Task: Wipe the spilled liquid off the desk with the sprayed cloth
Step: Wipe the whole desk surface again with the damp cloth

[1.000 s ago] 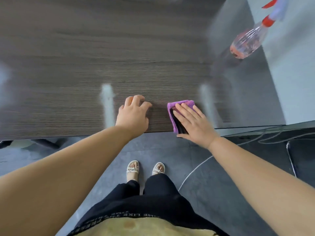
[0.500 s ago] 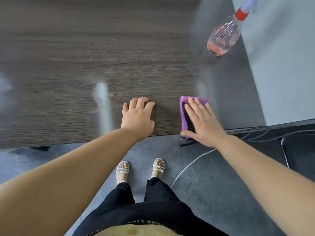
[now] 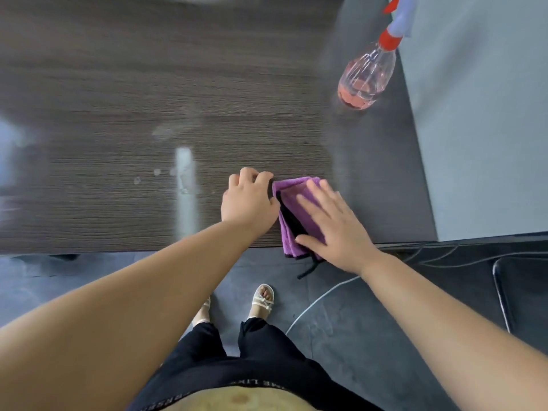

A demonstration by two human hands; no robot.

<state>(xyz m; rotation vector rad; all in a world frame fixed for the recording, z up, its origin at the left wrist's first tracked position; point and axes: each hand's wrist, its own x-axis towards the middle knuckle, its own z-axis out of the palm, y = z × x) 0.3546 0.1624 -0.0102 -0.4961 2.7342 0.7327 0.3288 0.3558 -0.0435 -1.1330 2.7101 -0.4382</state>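
Note:
A folded purple cloth [image 3: 298,203] with a black inner layer lies at the front edge of the dark wood desk [image 3: 118,84] and hangs slightly over it. My right hand [image 3: 335,223] lies flat on the cloth, fingers straight and spread. My left hand [image 3: 249,198] rests on the desk right beside it, fingers curled, fingertips and thumb against the cloth's left edge; whether they pinch it I cannot tell. Small pale drops of liquid [image 3: 157,172] and a faint wet patch [image 3: 162,132] lie on the desk left of my hands.
A clear spray bottle [image 3: 366,80] of pink liquid with a red collar stands at the desk's far right, next to a grey partition [image 3: 480,114]. Bright light reflections streak the desktop. Cables and a chair frame [image 3: 501,295] are on the floor at right.
The gap between my left hand and the cloth has closed; they now touch. My right hand stays flat on the cloth. The view shifted.

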